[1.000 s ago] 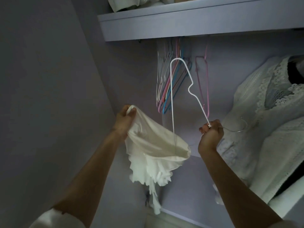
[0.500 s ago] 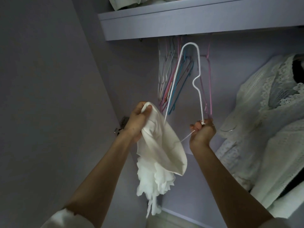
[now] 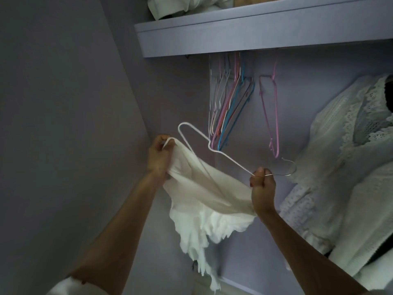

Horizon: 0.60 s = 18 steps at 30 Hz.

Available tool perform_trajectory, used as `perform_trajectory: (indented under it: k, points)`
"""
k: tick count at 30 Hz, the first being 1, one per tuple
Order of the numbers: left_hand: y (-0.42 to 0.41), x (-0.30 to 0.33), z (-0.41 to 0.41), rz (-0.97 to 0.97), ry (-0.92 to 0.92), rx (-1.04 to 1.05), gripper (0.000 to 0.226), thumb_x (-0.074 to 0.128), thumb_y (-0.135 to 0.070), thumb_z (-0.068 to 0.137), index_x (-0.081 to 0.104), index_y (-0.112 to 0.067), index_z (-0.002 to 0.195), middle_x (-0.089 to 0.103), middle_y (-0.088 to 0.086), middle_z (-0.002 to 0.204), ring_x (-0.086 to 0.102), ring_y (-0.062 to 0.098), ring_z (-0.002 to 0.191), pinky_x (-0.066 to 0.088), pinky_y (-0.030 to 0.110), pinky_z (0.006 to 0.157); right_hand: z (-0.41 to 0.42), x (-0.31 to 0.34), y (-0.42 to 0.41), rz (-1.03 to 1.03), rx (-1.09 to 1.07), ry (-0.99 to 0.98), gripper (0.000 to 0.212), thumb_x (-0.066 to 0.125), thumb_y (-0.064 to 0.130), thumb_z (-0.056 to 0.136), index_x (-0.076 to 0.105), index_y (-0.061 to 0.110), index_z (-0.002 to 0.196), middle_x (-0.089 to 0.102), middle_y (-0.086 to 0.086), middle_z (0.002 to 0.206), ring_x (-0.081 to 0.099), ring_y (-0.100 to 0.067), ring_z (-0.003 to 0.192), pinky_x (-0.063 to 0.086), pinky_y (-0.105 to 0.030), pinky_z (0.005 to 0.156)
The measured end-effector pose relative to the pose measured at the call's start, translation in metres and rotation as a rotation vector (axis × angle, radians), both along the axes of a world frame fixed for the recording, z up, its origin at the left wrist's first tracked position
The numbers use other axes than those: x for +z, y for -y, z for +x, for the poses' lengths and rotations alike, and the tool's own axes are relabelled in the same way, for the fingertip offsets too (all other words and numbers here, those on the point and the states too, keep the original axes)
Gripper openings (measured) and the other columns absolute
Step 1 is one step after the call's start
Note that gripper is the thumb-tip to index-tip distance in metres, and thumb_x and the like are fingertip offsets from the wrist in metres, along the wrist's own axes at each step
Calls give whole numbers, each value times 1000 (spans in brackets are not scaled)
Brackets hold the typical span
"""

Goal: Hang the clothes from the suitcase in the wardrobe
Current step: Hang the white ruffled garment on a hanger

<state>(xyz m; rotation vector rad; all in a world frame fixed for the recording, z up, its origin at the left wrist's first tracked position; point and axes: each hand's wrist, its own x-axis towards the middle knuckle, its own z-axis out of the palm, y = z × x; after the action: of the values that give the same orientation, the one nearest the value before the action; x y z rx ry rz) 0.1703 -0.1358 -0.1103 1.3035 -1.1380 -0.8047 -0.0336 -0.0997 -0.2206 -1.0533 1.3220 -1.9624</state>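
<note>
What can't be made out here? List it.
Head view only:
- Wardrobe rail: hidden behind the shelf.
- Suitcase: out of frame.
- White hanger: its lower side vanishes inside the white garment.
- Items on the shelf: cut off by the top edge.
- Hanging lace clothes: cut off at right.

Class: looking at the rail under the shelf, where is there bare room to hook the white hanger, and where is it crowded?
Free: the stretch between the lone pink hanger and the hung white clothes. Crowded: the bunched coloured hangers left of the pink one, and the clothes at right.
</note>
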Motion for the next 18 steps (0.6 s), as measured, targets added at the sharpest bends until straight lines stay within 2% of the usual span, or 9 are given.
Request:
perform_trajectory:
  k: [2,5,7,9,11,13,14,16,18]
  points:
    - [-1,-5,-5,46,-63,-6,27,47,-5,92,48,-21,70,47,0,66,44,13,59,38,22,52,-1,-2,0,13,17,-115,28,32,18,91,28,19,63,32,2,58,36,2,49,30,-11,53]
    - [-2,-2,-16,130,-282,-33,27,44,-6,94,47,-19,70,46,4,65,44,17,57,38,26,56,4,-3,0,26,10,-35,37,33,5,98,29,17,63,30,1,59,35,3,48,30,-11,53]
    - [0,-1,-18,169,-352,-52,25,41,-9,96,49,-17,74,48,5,69,48,17,61,42,28,60,5,-4,-1,80,-3,138,39,31,0,99,32,16,63,33,1,56,36,3,45,31,-13,53]
    - [1,1,-17,256,-460,-131,19,40,-17,99,56,-11,90,56,9,79,55,20,70,48,30,67,3,-4,-1,138,8,395,37,31,4,99,35,17,65,41,9,47,38,2,41,32,-18,55]
    - [-2,5,-17,397,-606,-237,30,39,-25,99,58,-2,99,63,12,79,63,21,70,52,29,65,2,-3,1,180,38,569,38,29,4,98,32,17,62,38,13,38,36,0,36,30,-21,55]
    - [-3,7,-19,460,-688,-286,37,37,-29,99,58,0,88,65,11,68,65,19,62,52,28,64,7,0,4,203,52,665,39,26,-1,94,28,17,59,33,13,36,32,-1,34,25,-22,54]
    - [-5,8,-22,466,-703,-302,38,37,-30,99,57,-1,85,65,12,67,65,20,65,50,29,67,11,2,5,207,54,706,39,25,-3,92,26,17,59,31,13,36,29,-2,33,22,-22,53]
    - [-8,10,-30,471,-716,-343,42,35,-29,100,58,1,82,66,12,64,62,21,71,47,30,72,21,6,7,241,68,702,38,24,-3,90,25,18,59,27,12,35,25,-4,32,21,-23,53]
    - [-11,14,-34,464,-748,-384,49,33,-29,100,60,1,73,66,11,57,65,20,61,46,30,71,30,10,9,257,86,690,37,24,-2,90,25,18,59,26,12,36,24,-5,33,22,-23,52]
